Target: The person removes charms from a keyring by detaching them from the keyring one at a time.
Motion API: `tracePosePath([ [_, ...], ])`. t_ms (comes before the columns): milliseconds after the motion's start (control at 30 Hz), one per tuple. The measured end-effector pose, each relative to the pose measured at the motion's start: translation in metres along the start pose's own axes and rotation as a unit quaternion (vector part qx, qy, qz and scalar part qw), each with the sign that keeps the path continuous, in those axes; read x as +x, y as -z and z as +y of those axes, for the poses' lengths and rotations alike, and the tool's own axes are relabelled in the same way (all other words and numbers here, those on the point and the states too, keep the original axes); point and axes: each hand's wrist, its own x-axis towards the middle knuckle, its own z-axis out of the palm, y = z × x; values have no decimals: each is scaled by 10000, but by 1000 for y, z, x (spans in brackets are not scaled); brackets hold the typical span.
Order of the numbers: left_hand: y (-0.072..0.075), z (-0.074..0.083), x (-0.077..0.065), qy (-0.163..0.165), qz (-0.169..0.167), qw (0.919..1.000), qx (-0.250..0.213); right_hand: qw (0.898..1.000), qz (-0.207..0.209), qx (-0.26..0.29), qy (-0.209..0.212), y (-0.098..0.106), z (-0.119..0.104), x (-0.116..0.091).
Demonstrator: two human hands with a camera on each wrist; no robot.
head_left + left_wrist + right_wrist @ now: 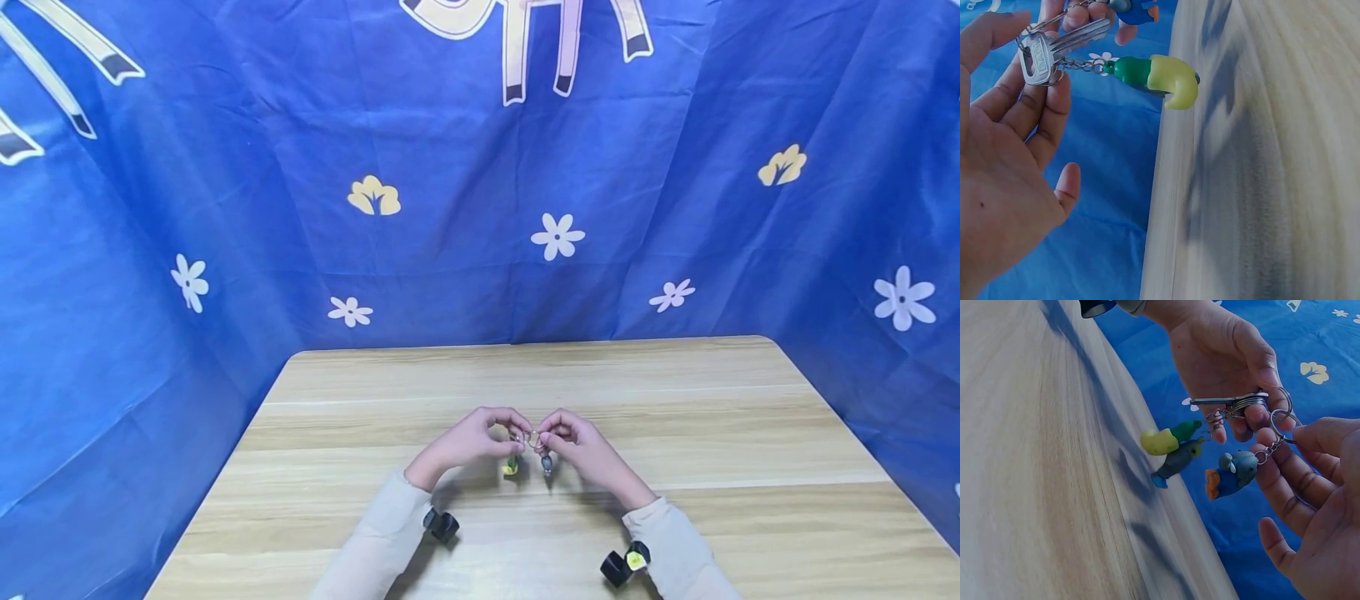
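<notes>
Over the table, my left hand (474, 440) pinches a split ring carrying silver keys (1038, 59) between thumb and fingers. From that ring, short chains bear a green and yellow charm (1169, 78) and a grey figure with a blue end (1179, 459). My right hand (588, 457) pinches a second metal ring (1273, 424) by its edge. Hanging from this ring on a chain is a small grey-blue elephant-like charm (1238, 475) with orange feet. The two rings overlap between the fingertips in the right wrist view.
A wood-grain table (360, 383) lies beneath both hands. Behind and beside it hangs a blue cloth (450, 275) with flowers and animal legs printed on it. Each wrist wears a black camera (441, 525), close above the tabletop.
</notes>
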Motion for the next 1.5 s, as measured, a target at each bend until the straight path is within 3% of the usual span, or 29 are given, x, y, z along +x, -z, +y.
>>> tracePosePath([
  [600,0,9,-3,39,75,9999,-134,9996,50,253,81,1,0,0],
  [1233,-5,4,-1,103,747,9971,-31,9997,101,209,71,-1,-1,-1],
  [1500,-6,3,-2,96,611,9981,15,9999,-27,-24,142,-1,-2,-2],
])
